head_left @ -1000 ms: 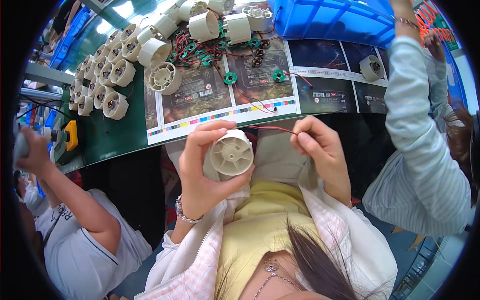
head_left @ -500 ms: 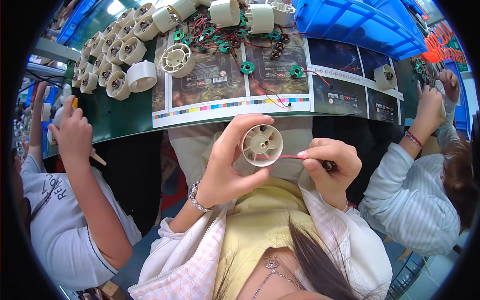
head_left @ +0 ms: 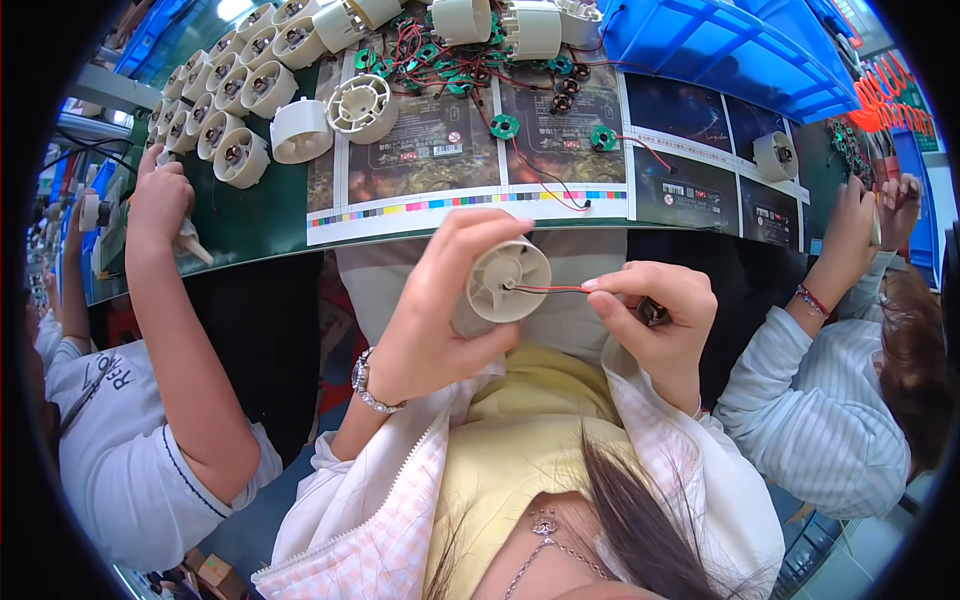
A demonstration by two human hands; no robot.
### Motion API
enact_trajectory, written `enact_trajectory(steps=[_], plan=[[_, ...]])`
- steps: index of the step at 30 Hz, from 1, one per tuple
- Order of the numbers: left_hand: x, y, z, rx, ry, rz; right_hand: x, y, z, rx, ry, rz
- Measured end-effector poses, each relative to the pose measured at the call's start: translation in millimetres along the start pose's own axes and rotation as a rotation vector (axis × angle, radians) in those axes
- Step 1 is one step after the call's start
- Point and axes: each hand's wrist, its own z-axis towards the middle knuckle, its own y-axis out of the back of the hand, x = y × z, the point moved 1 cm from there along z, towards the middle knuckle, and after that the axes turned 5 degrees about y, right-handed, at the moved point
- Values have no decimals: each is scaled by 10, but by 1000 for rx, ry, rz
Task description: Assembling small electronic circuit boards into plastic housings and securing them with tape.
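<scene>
My left hand [head_left: 440,320] grips the round cream fan housing [head_left: 508,281] in front of my chest, below the desk [head_left: 260,225] edge, open face toward me. The red wire [head_left: 548,289] runs rightward from its centre to my right hand [head_left: 655,325], whose fingertips pinch its far end.

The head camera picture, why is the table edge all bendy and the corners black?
Head view: a fisheye lens curves the dark green table edge and leaves black corners; the centre stays sharp, showing the cream round plastic fan housing in the left hand.
</scene>
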Motion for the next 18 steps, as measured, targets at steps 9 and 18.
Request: enact_trajectory(steps=[9, 18], plan=[[86, -50, -90, 101, 101, 6, 30, -3, 108, 220, 196, -134], [-29, 97, -36, 148, 50, 240, 7, -36, 109, 304, 256, -245]])
